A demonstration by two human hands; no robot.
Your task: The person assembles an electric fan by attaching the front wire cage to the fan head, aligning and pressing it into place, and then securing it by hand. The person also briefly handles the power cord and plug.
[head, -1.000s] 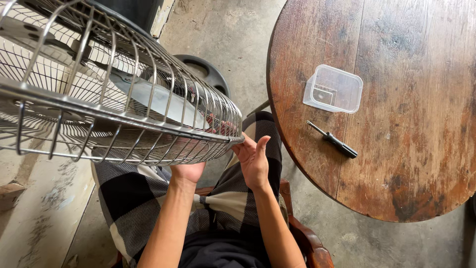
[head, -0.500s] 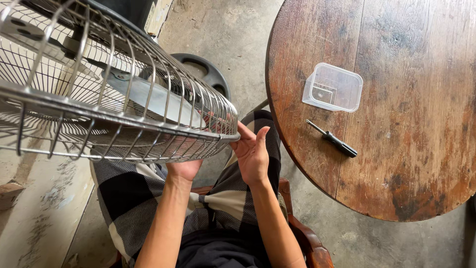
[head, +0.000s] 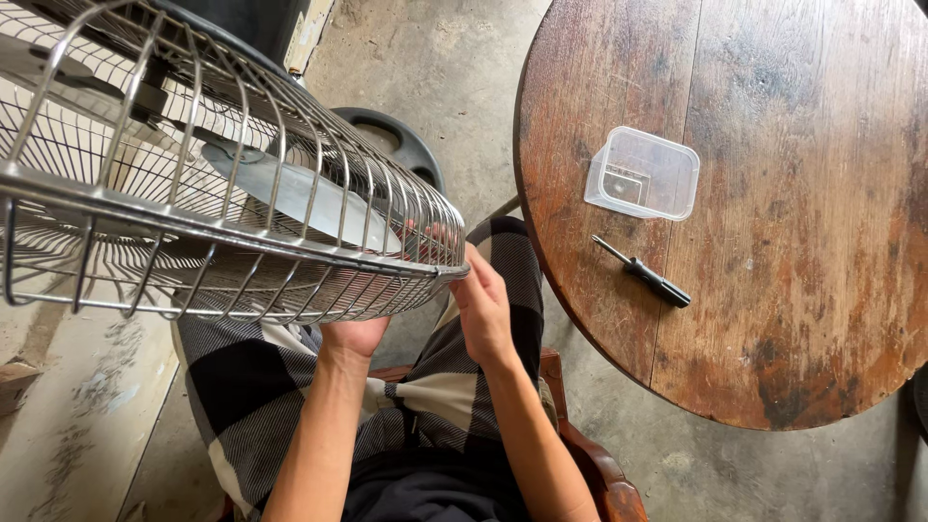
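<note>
Steel wire and a band of bright metal meet where both hands work: the right hand (head: 483, 309) has its fingers closed on the rim of the fan cage (head: 222, 193) at the cage's four o'clock edge, thumb and fingertips pinching the band where the front and back halves join, while the left hand (head: 356, 333) cups the underside of the cage just beside it, fingers curled up against the wires, mostly hidden behind them. The cage looks stiff and springy rather than fragile, fairly light for its bulk but awkward, since it is wide and still fixed on the fan body; thin wires would flex or dig into fingers, so the solid rim band is the sound place for a grip, with the second hand bearing weight from below. Inside, a grey fan blade (head: 290, 193) sits near the wires. The cage fills the frame's ten o'clock quarter, over the person's checked lap. At two o'clock stands a worn round wooden tabletop (head: 773, 319) carrying a clear plastic box (head: 643, 174) and, just below it, a black-handled screwdriver (head: 643, 273), both well apart from the hands.
</note>
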